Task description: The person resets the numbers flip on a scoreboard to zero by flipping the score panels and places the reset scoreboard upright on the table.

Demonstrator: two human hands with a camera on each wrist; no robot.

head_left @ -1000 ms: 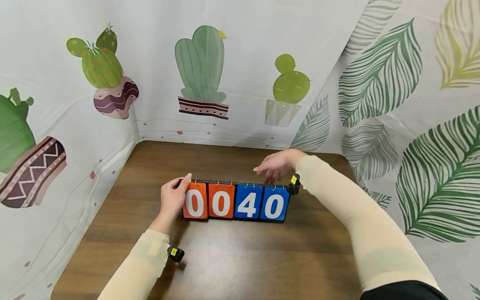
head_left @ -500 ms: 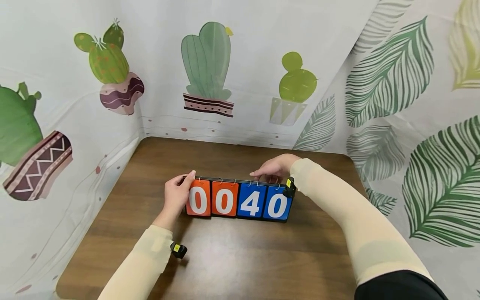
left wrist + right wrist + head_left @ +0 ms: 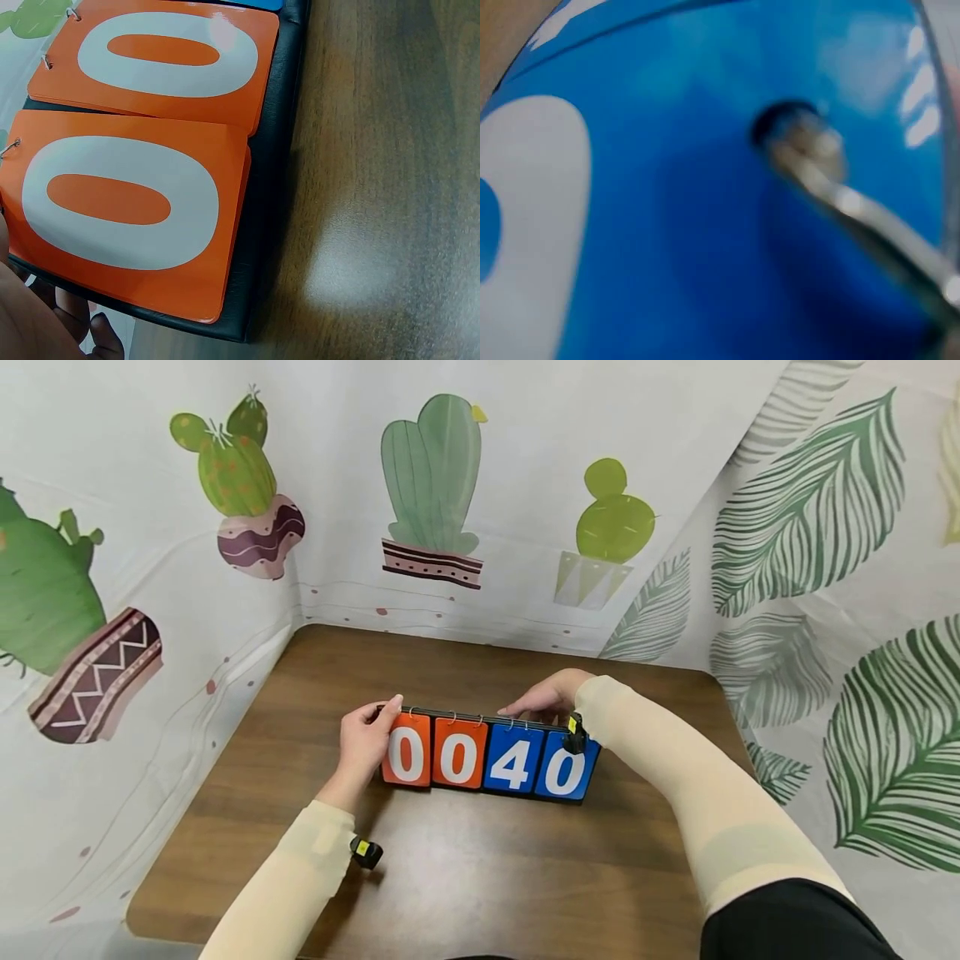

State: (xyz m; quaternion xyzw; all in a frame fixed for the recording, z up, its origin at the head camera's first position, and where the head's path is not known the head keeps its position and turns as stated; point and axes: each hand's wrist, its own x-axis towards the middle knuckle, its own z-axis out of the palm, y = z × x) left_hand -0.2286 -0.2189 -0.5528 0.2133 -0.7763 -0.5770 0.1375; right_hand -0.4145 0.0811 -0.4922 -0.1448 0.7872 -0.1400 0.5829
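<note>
A flip scoreboard (image 3: 458, 760) stands on the table, reading 0040 on two orange and two blue cards. My left hand (image 3: 362, 743) grips its left end, thumb over the front top corner and fingers behind, some of which show below the edge in the left wrist view. My right hand (image 3: 551, 695) is behind the top edge over the blue cards; its thumb lies along that edge and the other fingers are mostly hidden. The right wrist view is filled by a blue card (image 3: 667, 225) and a blurred metal ring (image 3: 855, 202).
The brown wooden table (image 3: 465, 877) reaches back to a hanging cloth (image 3: 525, 410) printed with cacti and leaves. Small black wrist cameras sit on both sleeves; the right one (image 3: 575, 734) overlaps the rightmost card in the head view.
My right hand has lowered toward the scoreboard's top edge, so its fingers have gone out of sight behind it. My left hand keeps its grip. The head view has shifted slightly.
</note>
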